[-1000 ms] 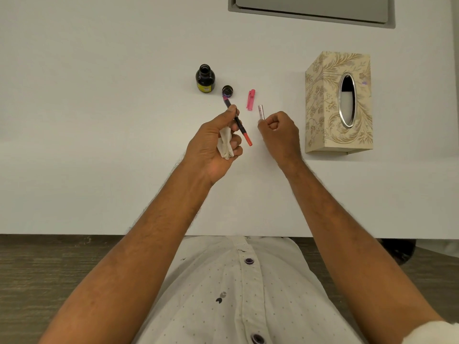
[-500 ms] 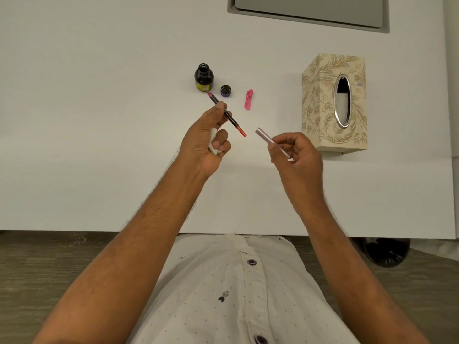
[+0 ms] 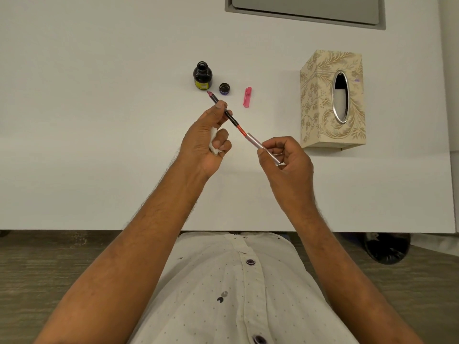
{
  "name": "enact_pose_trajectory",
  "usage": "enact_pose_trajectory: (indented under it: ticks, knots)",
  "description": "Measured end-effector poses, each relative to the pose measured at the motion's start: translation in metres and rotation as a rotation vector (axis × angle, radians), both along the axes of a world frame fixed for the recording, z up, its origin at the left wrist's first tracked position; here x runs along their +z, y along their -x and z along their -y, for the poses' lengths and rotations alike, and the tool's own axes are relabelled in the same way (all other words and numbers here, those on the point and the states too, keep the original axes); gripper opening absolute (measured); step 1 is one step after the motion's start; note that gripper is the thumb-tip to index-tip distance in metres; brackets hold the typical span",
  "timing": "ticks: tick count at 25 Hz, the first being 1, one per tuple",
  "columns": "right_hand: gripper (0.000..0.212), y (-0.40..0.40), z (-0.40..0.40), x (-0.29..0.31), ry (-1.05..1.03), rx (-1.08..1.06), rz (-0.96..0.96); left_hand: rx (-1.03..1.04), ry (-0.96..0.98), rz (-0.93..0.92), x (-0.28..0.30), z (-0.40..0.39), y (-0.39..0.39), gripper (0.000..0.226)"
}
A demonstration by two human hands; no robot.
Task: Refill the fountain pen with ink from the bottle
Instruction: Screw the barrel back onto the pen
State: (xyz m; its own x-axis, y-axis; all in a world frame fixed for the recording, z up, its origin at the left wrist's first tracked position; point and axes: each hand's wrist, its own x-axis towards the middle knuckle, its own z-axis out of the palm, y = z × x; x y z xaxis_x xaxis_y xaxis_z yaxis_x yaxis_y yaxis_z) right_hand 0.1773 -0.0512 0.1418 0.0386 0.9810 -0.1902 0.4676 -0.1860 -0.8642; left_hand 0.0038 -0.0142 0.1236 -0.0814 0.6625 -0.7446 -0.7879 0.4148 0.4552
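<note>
Barrel mouth meeting red tail of pen section, both lying along one diagonal above table. Left hand pinching section, clutching tissue; right hand gripping barrel. Ink bottle standing open beyond nib.

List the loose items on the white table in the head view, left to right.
Open dark glass ink bottle with yellow label → small dark bottle cap → pink plastic pen cap → cream floral tissue box.
</note>
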Motion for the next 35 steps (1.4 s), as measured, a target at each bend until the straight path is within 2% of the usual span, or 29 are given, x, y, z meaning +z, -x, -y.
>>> enact_pose_trajectory:
  ticks: [6, 10, 14, 28, 35]
  knots:
    - [0.009, 0.007, 0.002, 0.001, -0.005, 0.005, -0.011, 0.026, 0.000, 0.044, -0.002, 0.003, 0.007, 0.015]
    - [0.011, 0.017, 0.002, 0.001, -0.004, 0.020, -0.013, 0.009, -0.001, 0.012, -0.001, 0.008, 0.005, 0.017]
    - [0.012, 0.025, 0.002, 0.000, 0.004, 0.011, -0.012, -0.032, -0.031, -0.029, -0.001, 0.013, 0.003, 0.009]
    - [0.015, 0.030, 0.000, 0.004, 0.237, -0.110, -0.277, -0.246, -0.110, -0.359, 0.001, 0.020, -0.003, 0.009]
    - [0.015, 0.024, 0.000, 0.003, 0.277, -0.107, -0.328, -0.293, -0.180, -0.397, 0.002, 0.019, -0.008, 0.007]
